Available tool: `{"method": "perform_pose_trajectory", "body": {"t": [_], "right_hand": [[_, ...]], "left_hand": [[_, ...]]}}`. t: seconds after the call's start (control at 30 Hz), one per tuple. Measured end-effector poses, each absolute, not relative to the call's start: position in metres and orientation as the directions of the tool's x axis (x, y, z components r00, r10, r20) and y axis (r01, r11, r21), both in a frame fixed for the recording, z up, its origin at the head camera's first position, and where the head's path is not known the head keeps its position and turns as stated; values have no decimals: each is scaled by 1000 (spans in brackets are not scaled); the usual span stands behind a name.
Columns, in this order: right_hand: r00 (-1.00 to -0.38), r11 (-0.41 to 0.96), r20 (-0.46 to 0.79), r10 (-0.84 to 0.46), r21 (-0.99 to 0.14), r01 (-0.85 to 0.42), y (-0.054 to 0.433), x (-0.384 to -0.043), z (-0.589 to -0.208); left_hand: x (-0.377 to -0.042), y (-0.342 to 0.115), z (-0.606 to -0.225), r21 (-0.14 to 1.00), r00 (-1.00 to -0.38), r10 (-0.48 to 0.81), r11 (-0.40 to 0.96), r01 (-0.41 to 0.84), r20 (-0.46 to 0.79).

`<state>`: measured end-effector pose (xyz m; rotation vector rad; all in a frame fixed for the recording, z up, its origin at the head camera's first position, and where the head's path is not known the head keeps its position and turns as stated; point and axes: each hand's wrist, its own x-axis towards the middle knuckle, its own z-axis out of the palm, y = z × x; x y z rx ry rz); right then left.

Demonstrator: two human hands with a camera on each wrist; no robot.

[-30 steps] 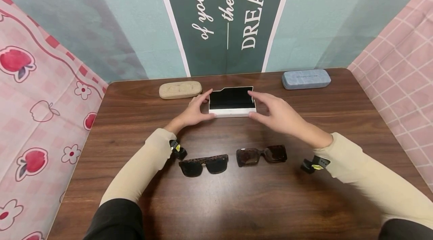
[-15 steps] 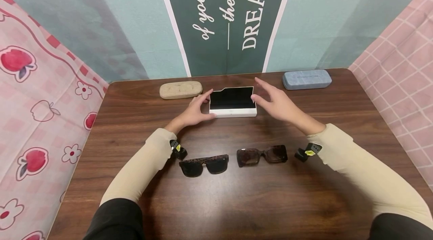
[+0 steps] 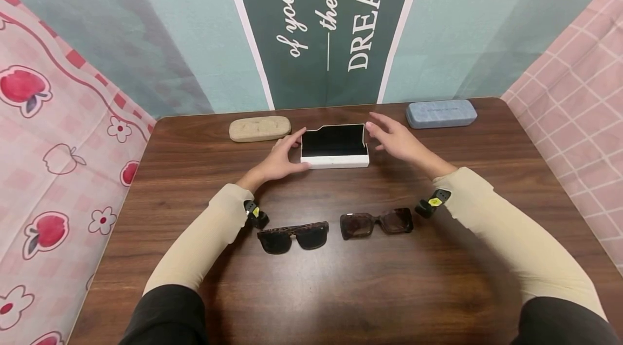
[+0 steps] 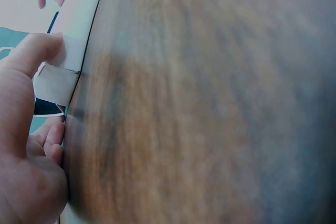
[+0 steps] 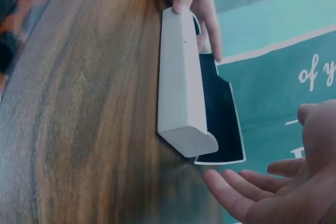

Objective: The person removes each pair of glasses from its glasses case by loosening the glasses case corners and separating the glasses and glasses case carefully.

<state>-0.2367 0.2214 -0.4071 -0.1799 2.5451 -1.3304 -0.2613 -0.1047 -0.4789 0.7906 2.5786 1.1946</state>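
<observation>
A white glasses case (image 3: 335, 161) with a black lining stands on the table, its lid open toward the back wall. My left hand (image 3: 278, 163) holds the case's left end, thumb on the front and fingers behind. In the right wrist view, that thumb rests on the white front panel (image 5: 181, 77). Just off the case's right end is my right hand (image 3: 401, 139), fingers loosely spread and holding nothing. Closer to me lie two pairs of sunglasses: a dark-lensed pair (image 3: 293, 238) at left and a tortoiseshell pair (image 3: 376, 224) at right.
Along the back edge of the brown wooden table (image 3: 321, 302) lie a beige glasses case (image 3: 259, 128) at left and a blue glasses case (image 3: 441, 114) at right. Fabric hangings, including a green lettered panel (image 3: 326, 85), surround the table on three sides.
My right hand has let go of the case's right end and moved slightly right, off it. The left hand stays in place on the case, and the sunglasses have not moved.
</observation>
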Motion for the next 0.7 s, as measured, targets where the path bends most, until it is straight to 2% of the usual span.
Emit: {"method": "perform_pose_trajectory", "body": {"t": [0.33, 0.7], "right_hand": [[-929, 368, -281, -240, -912, 181, 217, -252, -423], [-908, 330, -333, -256, -913, 241, 216, -255, -430]], "left_hand": [[-262, -104, -479, 757, -837, 544, 521, 394, 61], [-261, -105, -477, 760, -836, 546, 520, 390, 56]]}}
